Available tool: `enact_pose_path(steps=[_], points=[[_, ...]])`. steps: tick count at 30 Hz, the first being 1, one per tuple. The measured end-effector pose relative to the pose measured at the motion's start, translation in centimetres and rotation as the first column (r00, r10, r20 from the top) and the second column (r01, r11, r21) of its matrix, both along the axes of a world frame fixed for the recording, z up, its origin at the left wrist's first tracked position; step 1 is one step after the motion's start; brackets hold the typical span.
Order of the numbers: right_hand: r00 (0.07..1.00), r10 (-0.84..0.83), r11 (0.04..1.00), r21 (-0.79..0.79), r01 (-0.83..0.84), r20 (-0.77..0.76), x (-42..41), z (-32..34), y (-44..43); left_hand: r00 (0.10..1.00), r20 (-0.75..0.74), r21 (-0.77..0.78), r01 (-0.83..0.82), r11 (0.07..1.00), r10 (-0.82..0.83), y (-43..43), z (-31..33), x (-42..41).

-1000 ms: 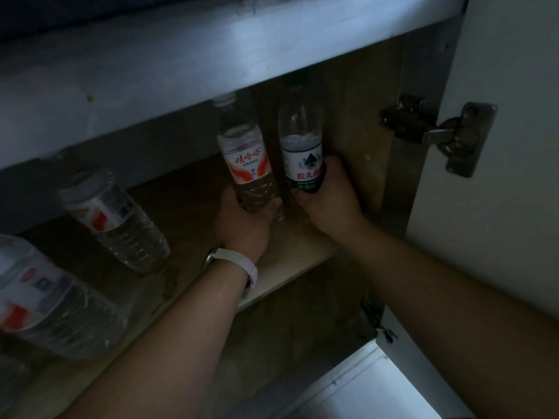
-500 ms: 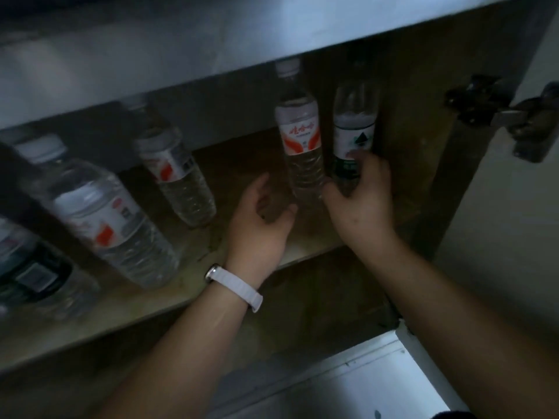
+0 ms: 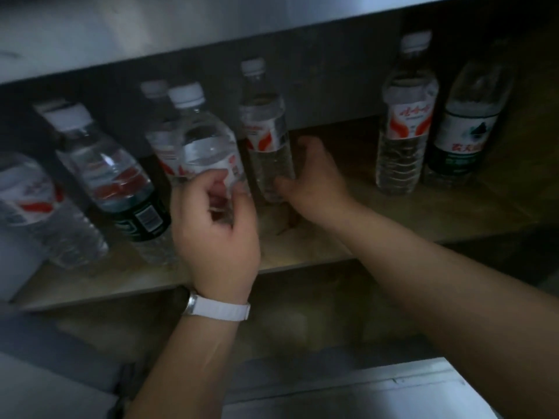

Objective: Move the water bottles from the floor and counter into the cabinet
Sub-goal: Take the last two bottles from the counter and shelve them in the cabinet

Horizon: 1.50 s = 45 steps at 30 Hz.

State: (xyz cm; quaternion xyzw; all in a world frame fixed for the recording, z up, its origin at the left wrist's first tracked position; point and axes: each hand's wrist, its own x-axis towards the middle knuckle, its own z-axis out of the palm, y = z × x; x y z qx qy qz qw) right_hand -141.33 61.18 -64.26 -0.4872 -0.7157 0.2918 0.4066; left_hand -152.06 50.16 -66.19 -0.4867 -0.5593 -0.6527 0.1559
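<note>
Head view: fingers point(image 3: 208, 183) clasp nearer bottle point(image 3: 205, 140), farther bottle point(image 3: 267, 146).

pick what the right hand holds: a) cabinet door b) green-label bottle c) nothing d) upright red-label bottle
d: the right hand wraps round the lower body of an upright red-label water bottle, thumb on its front.
</note>
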Motion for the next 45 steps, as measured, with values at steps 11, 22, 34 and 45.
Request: enact_pose_path(steps=[11, 22, 34, 45], points=[[0.990, -0.121, 0.993, -0.003, 0.121, -0.073, -5.1, -1.8, 3.3, 0.962, 0.254, -0.362, 0.195, 0.911, -0.105, 0.4, -1.7, -3.1], [0.994, -0.108, 0.994, -0.034, 0.107, -0.017, -4.3, -2.3, 3.2, 0.911, 0.360, -0.359, 0.333, 0.872, -0.200, 1.5, -2.3, -2.9], [0.996, -0.087, 0.996, 0.013, 0.087, -0.025, 4.6, -3.2, 3.8, 0.929, 0.347, -0.415, 0.273, 0.868, -0.127, 6.6, -1.9, 0.6], [0.999, 0.049, 0.998, 0.042, -0.048, -0.010, 6.2, -2.8, 5.1, 0.923, 0.366, -0.465, 0.290, 0.836, -0.117, 10.3, -1.0, 2.4]])
